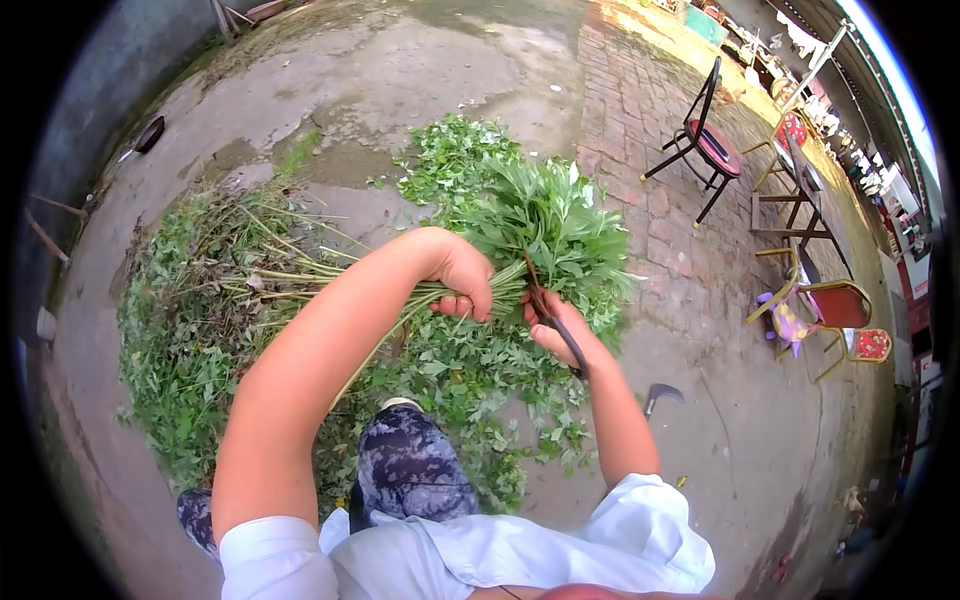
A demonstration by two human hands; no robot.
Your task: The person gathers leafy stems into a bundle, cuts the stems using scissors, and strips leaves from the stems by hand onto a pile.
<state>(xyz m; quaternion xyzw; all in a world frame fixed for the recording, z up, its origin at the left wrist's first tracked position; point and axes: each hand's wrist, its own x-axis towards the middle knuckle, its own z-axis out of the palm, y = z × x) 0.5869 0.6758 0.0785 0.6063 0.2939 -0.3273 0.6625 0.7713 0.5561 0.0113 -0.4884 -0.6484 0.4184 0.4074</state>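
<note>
My left hand [465, 282] is closed around a bundle of long green stems [400, 297]. The leafy tops [550, 215] of the bundle point to the upper right, and the bare stem ends reach left. My right hand [560, 328] is closed on dark-handled scissors [572, 347], whose rusty blades [531, 270] lie against the stems just right of my left hand. Whether the blades are apart is hard to tell. Cut leaves [450, 385] are spread on the ground below both hands.
A heap of stems and leaves [190, 330] covers the ground at left. A sickle [662, 396] lies at right. Chairs [712, 148] stand on the brick paving [650, 200]. A wall [110, 90] runs along the left. My knee [412, 460] is below.
</note>
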